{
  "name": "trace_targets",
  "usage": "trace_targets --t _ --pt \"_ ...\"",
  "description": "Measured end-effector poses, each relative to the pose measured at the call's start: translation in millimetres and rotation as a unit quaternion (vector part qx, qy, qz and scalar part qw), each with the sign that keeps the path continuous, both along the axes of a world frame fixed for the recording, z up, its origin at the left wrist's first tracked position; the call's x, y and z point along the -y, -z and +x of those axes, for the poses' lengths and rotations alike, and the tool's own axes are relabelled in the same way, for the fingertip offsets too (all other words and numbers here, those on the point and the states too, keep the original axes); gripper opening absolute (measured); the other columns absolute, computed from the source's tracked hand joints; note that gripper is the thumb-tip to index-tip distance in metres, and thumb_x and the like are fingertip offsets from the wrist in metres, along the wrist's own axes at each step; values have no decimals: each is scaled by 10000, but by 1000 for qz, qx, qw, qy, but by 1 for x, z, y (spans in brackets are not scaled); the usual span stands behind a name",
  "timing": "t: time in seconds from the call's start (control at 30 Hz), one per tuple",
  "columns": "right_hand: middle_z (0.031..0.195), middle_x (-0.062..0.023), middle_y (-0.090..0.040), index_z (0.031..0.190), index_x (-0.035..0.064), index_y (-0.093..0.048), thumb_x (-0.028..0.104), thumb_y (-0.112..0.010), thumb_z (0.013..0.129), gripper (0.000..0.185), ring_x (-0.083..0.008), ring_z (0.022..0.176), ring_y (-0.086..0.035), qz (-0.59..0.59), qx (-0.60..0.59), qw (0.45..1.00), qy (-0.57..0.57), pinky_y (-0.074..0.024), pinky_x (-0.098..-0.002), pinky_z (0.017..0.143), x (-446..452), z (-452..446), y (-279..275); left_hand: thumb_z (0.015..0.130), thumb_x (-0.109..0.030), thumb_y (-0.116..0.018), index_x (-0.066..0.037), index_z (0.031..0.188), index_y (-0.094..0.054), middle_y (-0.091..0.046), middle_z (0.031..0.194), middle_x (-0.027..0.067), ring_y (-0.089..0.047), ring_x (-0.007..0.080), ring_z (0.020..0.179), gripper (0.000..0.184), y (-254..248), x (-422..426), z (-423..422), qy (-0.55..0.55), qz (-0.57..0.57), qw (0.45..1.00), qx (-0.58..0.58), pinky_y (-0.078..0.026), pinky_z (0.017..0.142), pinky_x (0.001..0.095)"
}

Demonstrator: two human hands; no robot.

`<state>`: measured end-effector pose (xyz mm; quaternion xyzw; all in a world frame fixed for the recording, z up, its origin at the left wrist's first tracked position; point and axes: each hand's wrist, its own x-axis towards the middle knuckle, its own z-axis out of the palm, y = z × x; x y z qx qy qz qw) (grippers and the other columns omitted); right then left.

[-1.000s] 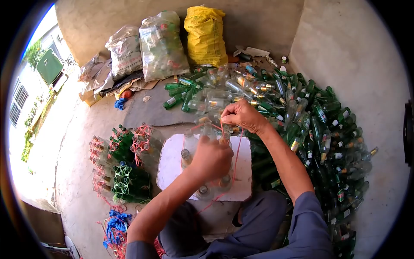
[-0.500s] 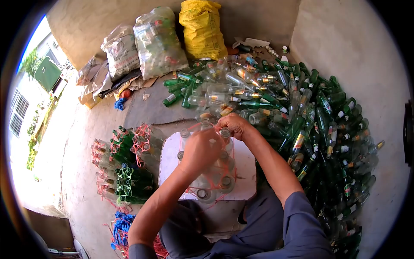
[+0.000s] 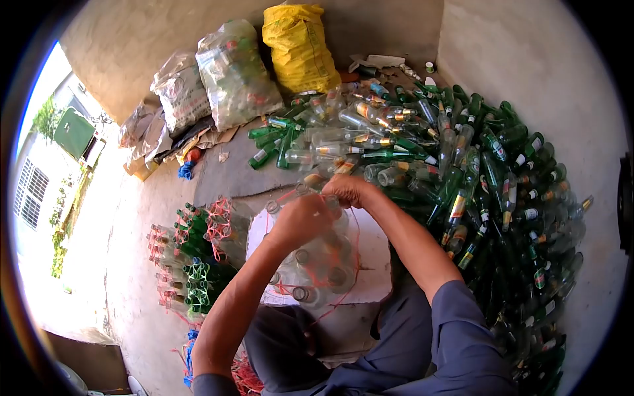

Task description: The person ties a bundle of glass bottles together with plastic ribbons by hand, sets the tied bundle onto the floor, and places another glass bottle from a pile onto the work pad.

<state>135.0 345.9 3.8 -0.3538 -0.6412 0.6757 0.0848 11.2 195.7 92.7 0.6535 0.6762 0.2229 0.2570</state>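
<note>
A cluster of clear glass bottles (image 3: 340, 277) stands upright on a white board (image 3: 373, 247) in front of me, with pink string (image 3: 358, 244) looped around the necks. At the far side of the cluster, my right hand (image 3: 349, 190) is closed, its fingers pinched on the string near a bottle neck. My left hand (image 3: 300, 221) is closed beside it, over the bottle tops, and also appears to grip the string; its fingertips are hidden and slightly blurred. A loose end of string hangs down the near right side of the bottles.
A large pile of green and clear bottles (image 3: 489, 191) covers the floor to the right. Tied bottle bundles (image 3: 198, 284) stand at left. Behind are a yellow sack (image 3: 297, 49) and clear bags of bottles (image 3: 238, 79). Pink string (image 3: 246, 376) lies near my left knee.
Both hands have shifted slightly left, still close together at the far bottles. The bottles now lean more, and the string on the right side has slackened into a curve. The view has tilted a little.
</note>
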Motion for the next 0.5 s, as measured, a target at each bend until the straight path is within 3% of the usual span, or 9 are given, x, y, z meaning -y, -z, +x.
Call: trace_targets --t 0.23,0.33,0.5 --pt "538 57 -435 690 111 -617 232 -777 798 228 -61 426 -317 -11 -43 998 39 -203 -267 408 2 12 33 774 -202 -706 -46 809 -707 -670 782 103 -630 231 764 160 10 4 -10 52 119 991 25 -502 745 366" --pt "567 41 -441 664 110 -573 240 -774 806 279 -74 468 -365 -55 -79 992 81 -263 -261 423 17 31 17 762 -195 -707 -44 805 -705 -660 773 114 -626 239 759 156 -3 5 -7 31 71 997 21 -503 741 379" --pt "600 30 -481 737 97 -591 215 -767 852 241 -72 467 -371 -142 -189 966 105 -265 -252 427 26 53 44 754 -178 -698 -46 803 -707 -670 776 139 -639 266 779 142 -14 10 -1 33 118 992 -10 -508 748 391"
